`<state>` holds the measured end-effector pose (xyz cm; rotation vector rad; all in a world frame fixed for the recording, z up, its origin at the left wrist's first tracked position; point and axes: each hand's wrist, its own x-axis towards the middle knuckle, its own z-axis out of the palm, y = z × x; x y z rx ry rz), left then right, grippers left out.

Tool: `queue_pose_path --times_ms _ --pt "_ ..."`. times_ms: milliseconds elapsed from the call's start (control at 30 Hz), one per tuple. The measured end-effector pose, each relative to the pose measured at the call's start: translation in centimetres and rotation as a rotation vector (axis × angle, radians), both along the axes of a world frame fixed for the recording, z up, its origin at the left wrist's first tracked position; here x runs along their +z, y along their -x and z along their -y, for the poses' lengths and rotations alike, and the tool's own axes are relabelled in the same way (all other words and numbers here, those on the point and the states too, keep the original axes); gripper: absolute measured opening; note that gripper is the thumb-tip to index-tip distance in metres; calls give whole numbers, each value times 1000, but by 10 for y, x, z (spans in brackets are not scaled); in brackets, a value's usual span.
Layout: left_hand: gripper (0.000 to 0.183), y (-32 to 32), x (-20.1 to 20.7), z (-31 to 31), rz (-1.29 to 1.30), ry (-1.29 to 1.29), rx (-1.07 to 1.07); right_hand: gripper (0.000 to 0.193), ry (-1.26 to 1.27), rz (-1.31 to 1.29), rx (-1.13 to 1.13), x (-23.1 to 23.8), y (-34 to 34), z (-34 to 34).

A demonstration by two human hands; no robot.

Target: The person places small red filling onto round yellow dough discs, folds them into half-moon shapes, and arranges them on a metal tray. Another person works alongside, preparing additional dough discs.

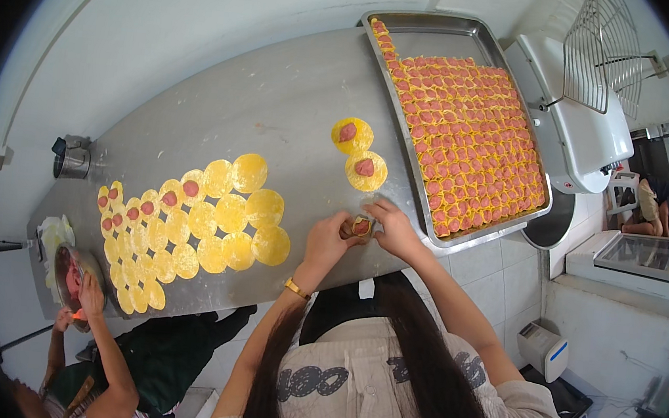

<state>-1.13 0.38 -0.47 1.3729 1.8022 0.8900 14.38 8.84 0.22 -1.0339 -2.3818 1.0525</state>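
At the near edge of the steel table, my left hand [333, 238] and my right hand [393, 228] pinch a small open-topped dumpling [361, 226] between them. Pink meat filling shows inside its gathered yellow wrapper. My left fingers hold it from the left, and those of my right hand press its right side. Just beyond my hands lie two round yellow wrappers, a nearer one [366, 172] and a farther one [352, 136], each with a lump of pink filling. To the right, rows of shaped dumplings [468, 141] fill most of a metal tray [464, 21].
Rows of floured yellow wrappers [231, 213] cover the table's left part, some topped with filling. At far left, a co-worker's hands [90, 297] work at a metal bowl [64, 265] of pink filling. A metal container [74, 161] stands behind. A white machine [577, 119] adjoins the tray.
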Motion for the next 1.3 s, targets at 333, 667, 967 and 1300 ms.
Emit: queue_pose_path --times_ms 333,667,967,1300 --pt "29 1 -7 -2 67 2 14 30 28 -94 -17 1 2 -1" --pt "28 2 -9 -1 -31 -33 -32 36 -49 18 19 1 5 1" --pt "28 4 -12 0 -42 -89 -60 39 -38 -52 17 5 8 4" --pt "27 -3 -10 4 -4 -163 -6 25 -107 -83 -46 2 9 21"
